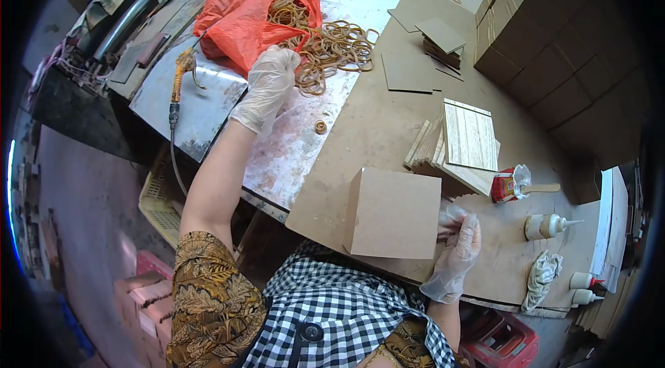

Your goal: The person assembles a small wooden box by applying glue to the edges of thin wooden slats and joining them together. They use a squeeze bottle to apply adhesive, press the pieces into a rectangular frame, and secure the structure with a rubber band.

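Note:
My left hand [269, 87], in a thin clear glove, reaches to the mouth of a red plastic bag [239, 15]. Its fingers are curled closed beside a pile of tan rubber bands [339, 46]; what they pinch is hidden. A plain brown box [395, 214] sits at the near edge of the work surface in front of me. At the box's right side is my gloved right hand [457, 250], its fingers bent and closed against that edge, partly hidden. One coiled rubber band [320, 126] lies apart on the white-stained tabletop.
Behind the box stand stacked wooden panels [471, 134]. To the right are a red tub [509, 184] with a wooden stick, a squeeze bottle [547, 226] and a crumpled rag [542, 278]. A tall box stack [568, 56] rises far right. An air gun [181, 81] lies left.

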`<action>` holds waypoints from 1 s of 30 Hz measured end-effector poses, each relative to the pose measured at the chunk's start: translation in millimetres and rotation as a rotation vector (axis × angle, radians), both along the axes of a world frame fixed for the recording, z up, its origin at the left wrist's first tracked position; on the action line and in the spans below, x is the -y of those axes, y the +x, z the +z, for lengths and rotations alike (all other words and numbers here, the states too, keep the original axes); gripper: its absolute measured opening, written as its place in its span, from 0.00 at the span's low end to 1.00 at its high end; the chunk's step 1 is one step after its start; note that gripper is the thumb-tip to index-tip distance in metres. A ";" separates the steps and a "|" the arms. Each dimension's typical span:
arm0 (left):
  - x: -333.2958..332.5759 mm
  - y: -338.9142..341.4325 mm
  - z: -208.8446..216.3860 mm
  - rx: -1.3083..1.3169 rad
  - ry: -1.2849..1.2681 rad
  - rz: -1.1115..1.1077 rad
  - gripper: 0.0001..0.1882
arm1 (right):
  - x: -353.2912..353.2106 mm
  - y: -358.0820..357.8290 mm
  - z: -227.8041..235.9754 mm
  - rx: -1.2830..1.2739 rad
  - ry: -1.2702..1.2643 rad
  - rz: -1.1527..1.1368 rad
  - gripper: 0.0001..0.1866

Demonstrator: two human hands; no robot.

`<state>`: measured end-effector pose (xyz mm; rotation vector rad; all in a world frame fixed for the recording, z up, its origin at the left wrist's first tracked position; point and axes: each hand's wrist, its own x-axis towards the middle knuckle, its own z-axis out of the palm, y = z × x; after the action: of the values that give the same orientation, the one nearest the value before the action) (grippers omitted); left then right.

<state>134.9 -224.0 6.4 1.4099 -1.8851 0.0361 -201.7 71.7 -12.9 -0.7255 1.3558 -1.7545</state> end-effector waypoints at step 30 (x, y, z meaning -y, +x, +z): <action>-60.5 16.9 133.1 -0.899 0.696 -0.590 0.10 | 0.6 6.9 60.8 -0.240 -0.309 -0.227 0.18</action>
<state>151.8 -163.5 139.5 0.9191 -1.4612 -1.4054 -194.8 71.0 47.9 -1.0104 1.3815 -2.1433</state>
